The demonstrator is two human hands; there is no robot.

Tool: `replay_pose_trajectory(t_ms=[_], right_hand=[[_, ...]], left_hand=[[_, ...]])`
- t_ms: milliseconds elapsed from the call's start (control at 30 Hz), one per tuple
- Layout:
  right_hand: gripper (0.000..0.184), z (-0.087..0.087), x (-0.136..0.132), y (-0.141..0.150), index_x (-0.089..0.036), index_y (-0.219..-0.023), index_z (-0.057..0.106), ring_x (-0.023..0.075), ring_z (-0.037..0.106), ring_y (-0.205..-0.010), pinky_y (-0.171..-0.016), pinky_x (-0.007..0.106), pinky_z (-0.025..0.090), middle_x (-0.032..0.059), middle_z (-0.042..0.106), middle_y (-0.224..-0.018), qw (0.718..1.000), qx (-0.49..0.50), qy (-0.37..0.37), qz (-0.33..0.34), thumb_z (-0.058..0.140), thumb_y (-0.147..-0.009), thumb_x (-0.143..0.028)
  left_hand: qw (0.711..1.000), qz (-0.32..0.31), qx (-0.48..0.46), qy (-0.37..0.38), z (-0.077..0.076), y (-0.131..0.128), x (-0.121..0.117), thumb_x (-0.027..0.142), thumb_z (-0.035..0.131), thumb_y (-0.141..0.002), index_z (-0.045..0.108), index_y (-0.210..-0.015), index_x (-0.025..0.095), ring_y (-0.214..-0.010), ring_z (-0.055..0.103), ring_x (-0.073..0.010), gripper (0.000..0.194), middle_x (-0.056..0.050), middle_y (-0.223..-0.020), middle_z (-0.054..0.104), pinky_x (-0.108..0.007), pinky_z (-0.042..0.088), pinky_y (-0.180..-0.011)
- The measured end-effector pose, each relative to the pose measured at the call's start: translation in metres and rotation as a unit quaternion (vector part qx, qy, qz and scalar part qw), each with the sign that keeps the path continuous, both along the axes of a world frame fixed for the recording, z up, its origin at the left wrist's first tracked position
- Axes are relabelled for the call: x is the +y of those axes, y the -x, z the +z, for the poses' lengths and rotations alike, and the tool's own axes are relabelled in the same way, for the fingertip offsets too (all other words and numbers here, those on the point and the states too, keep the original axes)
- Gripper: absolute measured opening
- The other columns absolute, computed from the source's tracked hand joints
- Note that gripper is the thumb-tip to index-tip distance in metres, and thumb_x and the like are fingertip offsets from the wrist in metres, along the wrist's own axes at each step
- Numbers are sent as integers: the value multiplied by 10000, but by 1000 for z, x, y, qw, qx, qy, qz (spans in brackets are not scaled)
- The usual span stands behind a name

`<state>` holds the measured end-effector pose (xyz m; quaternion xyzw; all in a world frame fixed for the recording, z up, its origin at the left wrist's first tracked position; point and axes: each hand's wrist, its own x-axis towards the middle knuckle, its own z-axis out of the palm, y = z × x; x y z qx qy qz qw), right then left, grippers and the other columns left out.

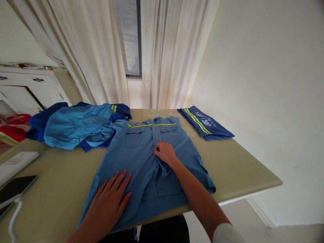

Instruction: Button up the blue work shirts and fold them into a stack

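Note:
A blue work shirt (136, 152) with a yellow reflective stripe and two chest pockets lies spread on the table in front of me, its collar end away from me. My left hand (111, 194) rests flat on its lower left part, fingers spread. At the middle, my right hand (165, 152) is closed on the shirt's front placket, pinching the cloth. Below that grip the fabric is lifted and creased, and the front edge stands slightly open. The shirt's lower hem reaches the table's near edge.
A folded dark blue garment (206, 123) with yellow stripes lies at the back right. Several blue garments (76, 125) are heaped at the back left. A phone (15, 189) with a white cable (15, 216) and a white device (17, 163) lie on the table (243, 165) at left.

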<state>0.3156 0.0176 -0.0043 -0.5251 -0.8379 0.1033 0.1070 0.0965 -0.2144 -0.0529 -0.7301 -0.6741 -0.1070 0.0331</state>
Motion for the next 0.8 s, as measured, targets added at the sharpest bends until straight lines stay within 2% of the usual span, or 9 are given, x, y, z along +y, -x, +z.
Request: replay_pose_trajectory(t_ms=[67,133,233,300,400,467,633,733,800], right_hand=[[177,-7,1,-5,-217,-969,769,229,713,-903,-759,291,448,87,783,-999,1000,27,-11,-7,607,-914,-261],[172,-12,5,-10,-211,-933,779,221,709,-871,-759,285,442,80,787,-943,998,60,-11,-15,614,-889,-234],[165,-18,14,-15,-208,-931,791,202,694,-825,-752,269,439,56,786,-882,991,128,4,-22,647,-850,-209],[172,-21,20,-18,-205,-930,795,185,681,-781,-721,255,435,32,774,-830,983,183,26,-19,655,-830,-188],[184,-24,27,-21,-184,-912,793,161,653,-707,-666,239,424,7,745,-760,965,255,60,-12,642,-810,-158],[189,-25,28,-23,-169,-916,789,153,641,-691,-658,234,426,6,737,-756,956,284,73,-17,634,-810,-151],[124,-23,20,-19,-180,-884,768,159,632,-700,-683,253,425,24,733,-761,965,256,48,-29,648,-858,-184],[95,-24,17,-17,-196,-889,752,164,636,-727,-703,262,430,34,742,-807,972,232,27,-3,716,-880,-283],[119,-25,19,-20,-196,-912,746,157,639,-725,-701,256,442,26,743,-821,969,239,58,29,773,-855,-297]], left_hand=[[1000,-5,-16,20,16,-8,12,433,485,-991,632,-1446,291,-1393,551,-338,499,-64,-1535,588,-536,459,-1136],[998,-29,-37,32,36,-21,36,405,473,-1006,690,-1358,272,-1315,610,-318,434,-85,-1439,662,-511,487,-1104],[994,-74,-55,54,62,-46,95,374,418,-1044,738,-1188,252,-1099,697,-293,371,-105,-1220,744,-473,550,-969],[994,-73,-56,59,69,-60,142,313,379,-1051,742,-1042,220,-941,713,-288,375,-118,-1049,750,-449,562,-854],[995,-69,-68,26,59,-73,201,255,354,-1055,712,-1092,195,-1006,688,-285,365,-146,-1100,722,-425,534,-894],[993,-81,-81,5,44,-75,223,243,349,-1060,692,-1141,188,-1080,657,-273,357,-146,-1159,704,-412,504,-969],[984,-126,-116,-44,10,-69,228,250,387,-1052,673,-1142,190,-1018,621,-270,305,-109,-1096,695,-419,483,-944],[978,-150,-139,-27,2,-63,229,164,409,-1012,671,-1085,200,-975,617,-251,274,-90,-1023,692,-388,477,-900],[976,-150,-160,-10,-1,-61,232,144,387,-1008,665,-1040,205,-943,621,-238,286,-81,-986,687,-373,474,-869]])
